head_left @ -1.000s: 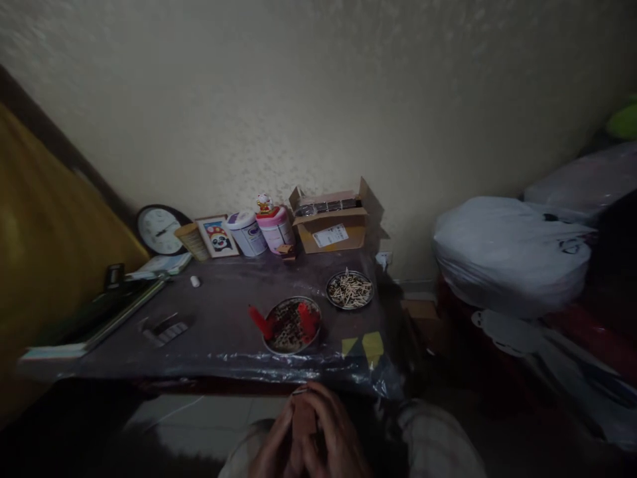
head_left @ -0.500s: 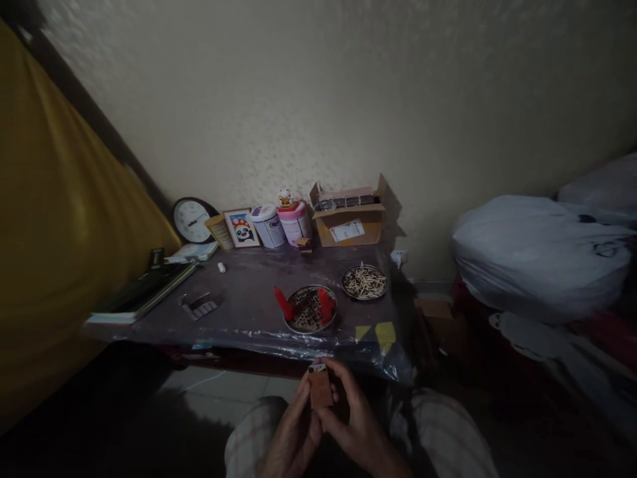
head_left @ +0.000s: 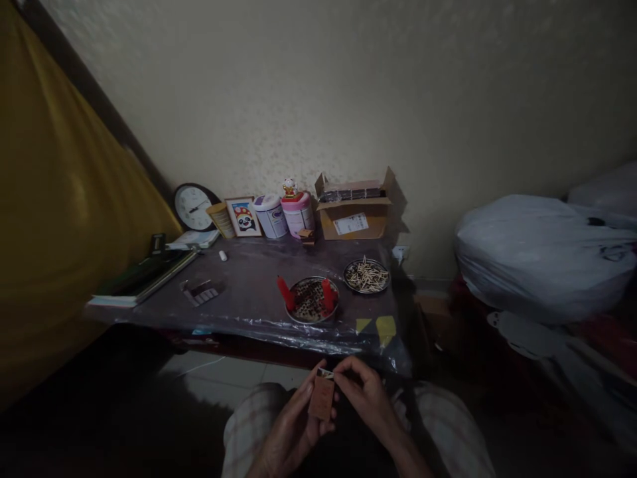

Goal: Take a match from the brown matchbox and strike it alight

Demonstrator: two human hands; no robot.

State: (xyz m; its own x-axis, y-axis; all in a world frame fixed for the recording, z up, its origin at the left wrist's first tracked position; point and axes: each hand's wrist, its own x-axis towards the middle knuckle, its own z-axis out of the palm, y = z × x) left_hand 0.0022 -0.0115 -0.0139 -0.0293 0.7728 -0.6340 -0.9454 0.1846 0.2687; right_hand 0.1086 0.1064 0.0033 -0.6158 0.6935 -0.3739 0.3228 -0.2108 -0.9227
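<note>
Clenches the left hand (head_left: 291, 431) grip around an upright matchbox (head_left: 321, 398). Pinches its top end with the right hand (head_left: 367, 396), just before the desk (head_left: 243, 295).

The left hand (head_left: 291, 435) and right hand (head_left: 365, 395) are bare, forearms uncovered; pale checked cloth (head_left: 442, 425) covers both knees.

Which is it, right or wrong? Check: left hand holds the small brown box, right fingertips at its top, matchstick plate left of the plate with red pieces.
Wrong on one point. In the head view the matchstick plate sits right of the plate with red pieces, not left. The left hand holds the small brown box, the right hand at its top.
</note>
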